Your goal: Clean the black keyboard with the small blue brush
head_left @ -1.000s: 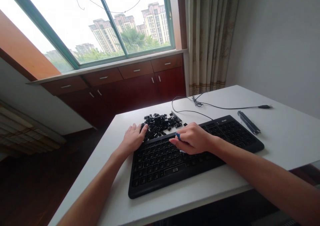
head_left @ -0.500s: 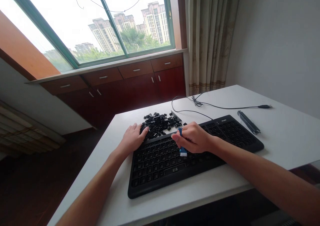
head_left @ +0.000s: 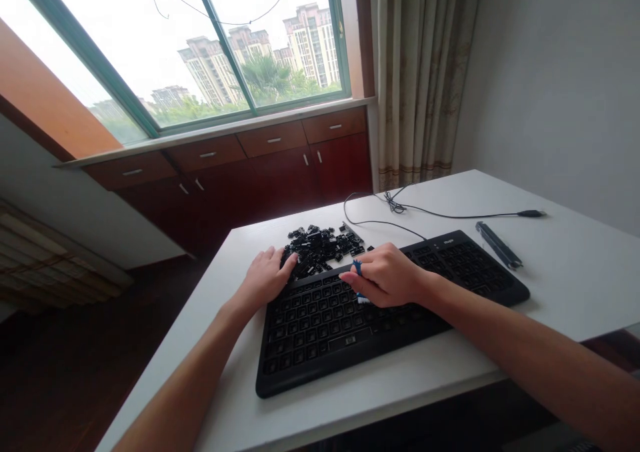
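Note:
A black keyboard [head_left: 320, 342] with its keycaps off lies across the white table. Over its middle, my right hand [head_left: 387, 275] is closed around a small blue brush [head_left: 357, 267]. The brush's white bristles point down at the key wells, and the fingers cover most of its handle. At the keyboard's upper left corner rests my left hand [head_left: 267, 275], fingers stretched out, the thumb along the rear edge. Just beyond that thumb is a heap of loose black keycaps [head_left: 317, 245].
The keyboard's cable [head_left: 395, 204] runs to a bundled coil at the back and ends in a plug on the right. A dark, narrow tool [head_left: 499, 245] lies right of the keyboard. The white table [head_left: 560, 272] has its left edge close to my left forearm.
My right hand has shifted slightly left and the brush has tilted, so its bristles now show less below the fingers. My left hand has stayed in place.

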`<state>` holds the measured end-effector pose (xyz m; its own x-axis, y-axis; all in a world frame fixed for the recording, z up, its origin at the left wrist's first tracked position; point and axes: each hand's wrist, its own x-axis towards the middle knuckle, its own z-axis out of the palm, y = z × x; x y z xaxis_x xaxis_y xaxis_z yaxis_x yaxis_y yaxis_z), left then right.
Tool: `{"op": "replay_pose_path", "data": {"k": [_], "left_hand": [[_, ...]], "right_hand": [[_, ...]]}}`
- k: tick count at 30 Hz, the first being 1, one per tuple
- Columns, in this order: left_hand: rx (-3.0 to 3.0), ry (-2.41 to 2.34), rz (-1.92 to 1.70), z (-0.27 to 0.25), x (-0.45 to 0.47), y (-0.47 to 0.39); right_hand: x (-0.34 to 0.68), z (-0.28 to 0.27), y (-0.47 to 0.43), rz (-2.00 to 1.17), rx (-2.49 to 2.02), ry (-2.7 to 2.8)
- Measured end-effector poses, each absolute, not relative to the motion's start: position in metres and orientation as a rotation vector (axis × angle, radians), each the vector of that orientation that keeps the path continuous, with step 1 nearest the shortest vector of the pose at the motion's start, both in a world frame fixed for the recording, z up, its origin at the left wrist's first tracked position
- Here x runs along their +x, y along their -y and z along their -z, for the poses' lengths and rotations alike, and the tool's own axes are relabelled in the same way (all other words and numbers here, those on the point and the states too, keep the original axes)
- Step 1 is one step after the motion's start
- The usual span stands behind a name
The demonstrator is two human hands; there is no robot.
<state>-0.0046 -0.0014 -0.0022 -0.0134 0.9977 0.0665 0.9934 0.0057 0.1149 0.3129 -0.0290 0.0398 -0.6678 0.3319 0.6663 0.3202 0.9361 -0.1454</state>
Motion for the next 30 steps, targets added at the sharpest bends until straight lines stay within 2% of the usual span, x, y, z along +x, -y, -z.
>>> {"op": "replay_pose_path", "data": {"k": [30], "left_hand": [[2.047, -2.286, -0.323, -0.015, -0.01, 0.002]], "right_hand": [[0.315, -0.037, 0.028, -0.111, -0.435, 2.416]]}}
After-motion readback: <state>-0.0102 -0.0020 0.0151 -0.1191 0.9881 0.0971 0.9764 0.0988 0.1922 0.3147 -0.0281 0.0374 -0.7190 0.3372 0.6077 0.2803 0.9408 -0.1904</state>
